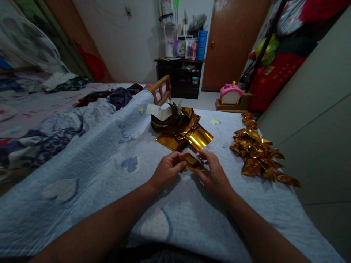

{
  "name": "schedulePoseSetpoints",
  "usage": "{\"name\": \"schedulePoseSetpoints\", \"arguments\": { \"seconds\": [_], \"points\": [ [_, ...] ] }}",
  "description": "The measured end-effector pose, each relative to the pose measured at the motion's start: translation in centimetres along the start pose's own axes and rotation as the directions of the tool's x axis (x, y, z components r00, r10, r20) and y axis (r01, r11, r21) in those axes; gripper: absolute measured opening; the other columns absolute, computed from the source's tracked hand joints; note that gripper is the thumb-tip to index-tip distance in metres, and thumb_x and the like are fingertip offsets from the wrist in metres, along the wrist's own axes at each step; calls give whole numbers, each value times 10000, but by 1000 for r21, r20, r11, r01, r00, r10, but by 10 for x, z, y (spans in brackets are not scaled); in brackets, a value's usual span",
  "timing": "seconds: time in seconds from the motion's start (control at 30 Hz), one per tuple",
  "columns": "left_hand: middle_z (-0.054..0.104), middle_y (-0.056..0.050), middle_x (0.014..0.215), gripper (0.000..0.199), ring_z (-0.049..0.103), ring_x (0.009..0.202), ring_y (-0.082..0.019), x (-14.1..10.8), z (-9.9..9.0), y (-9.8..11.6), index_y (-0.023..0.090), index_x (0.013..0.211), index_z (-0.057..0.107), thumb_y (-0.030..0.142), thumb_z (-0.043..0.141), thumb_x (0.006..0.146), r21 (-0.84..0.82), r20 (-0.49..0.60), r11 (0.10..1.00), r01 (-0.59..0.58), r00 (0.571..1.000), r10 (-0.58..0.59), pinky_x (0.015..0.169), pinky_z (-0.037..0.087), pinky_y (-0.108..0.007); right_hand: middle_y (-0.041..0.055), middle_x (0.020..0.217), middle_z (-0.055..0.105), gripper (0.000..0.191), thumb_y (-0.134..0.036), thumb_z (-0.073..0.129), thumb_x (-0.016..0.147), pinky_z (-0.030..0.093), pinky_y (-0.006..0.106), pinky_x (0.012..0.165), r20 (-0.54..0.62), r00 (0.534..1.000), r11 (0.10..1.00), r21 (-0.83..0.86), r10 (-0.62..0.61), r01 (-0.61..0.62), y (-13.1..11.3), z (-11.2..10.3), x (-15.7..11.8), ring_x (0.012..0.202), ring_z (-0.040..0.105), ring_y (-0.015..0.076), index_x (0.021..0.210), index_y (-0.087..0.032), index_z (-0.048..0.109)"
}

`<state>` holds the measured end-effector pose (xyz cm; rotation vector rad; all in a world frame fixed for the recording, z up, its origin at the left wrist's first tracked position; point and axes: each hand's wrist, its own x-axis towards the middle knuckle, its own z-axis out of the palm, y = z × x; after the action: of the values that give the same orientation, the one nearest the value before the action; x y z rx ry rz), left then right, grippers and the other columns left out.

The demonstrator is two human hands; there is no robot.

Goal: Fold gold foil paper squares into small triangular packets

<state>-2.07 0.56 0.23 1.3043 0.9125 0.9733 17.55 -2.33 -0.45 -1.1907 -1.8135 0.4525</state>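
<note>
Between my hands is a sheet of gold foil paper (192, 160), partly bent over, with its pale back showing at the far edge. My left hand (170, 167) pinches its left side between thumb and fingers. On the right edge, my right hand (213, 171) grips the same sheet with thumb and fingertips. Just beyond lies a fanned stack of gold foil paper (174, 122), with loose shiny sheets spread at its front. Off to the right is a heap of folded gold foil pieces (255, 151).
A pale blue quilt (109, 204) with heart patterns covers the surface under my hands. Rumpled clothes and bedding (60, 120) lie to the left. A small wooden rail (161, 89) stands behind the stack. A pink toy (231, 93) rests on a cardboard box beyond.
</note>
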Motion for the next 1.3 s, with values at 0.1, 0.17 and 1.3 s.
{"name": "schedulePoseSetpoints", "arguments": {
  "seconds": [0.1, 0.17, 1.3],
  "points": [
    [665, -2, 766, 251, 621, 668, -119, 0, 0, -1, 152, 906, 625, 351, 756, 827, 8, 11, 1000, -28, 1000, 27, 651, 480, -240, 93, 1144, 628, 443, -116, 635, 841, 513, 485, 911, 4, 1000, 999, -42, -30, 30, -2, -1, 0, 1067, 581, 290, 1248, -264, 545],
    [667, -8, 796, 238, 623, 684, -122, 0, 1, -1, 152, 907, 632, 343, 750, 830, 12, 18, 999, -42, 999, 42, 664, 493, -247, 97, 1162, 620, 419, -93, 620, 838, 502, 490, 935, -8, 998, 995, -69, -66, 66, -4, -2, 1, 1099, 566, 297, 1219, -261, 569],
    [701, -38, 825, 167, 647, 749, -164, -3, -1, 0, 158, 950, 679, 309, 685, 879, 210, 31, 973, -100, 995, 95, 711, 509, -278, 106, 1185, 615, 442, -94, 592, 845, 484, 505, 945, -11, 997, 991, -113, -72, 71, -8, -3, 1, 1110, 555, 303, 1254, -259, 560]
  ]
}}
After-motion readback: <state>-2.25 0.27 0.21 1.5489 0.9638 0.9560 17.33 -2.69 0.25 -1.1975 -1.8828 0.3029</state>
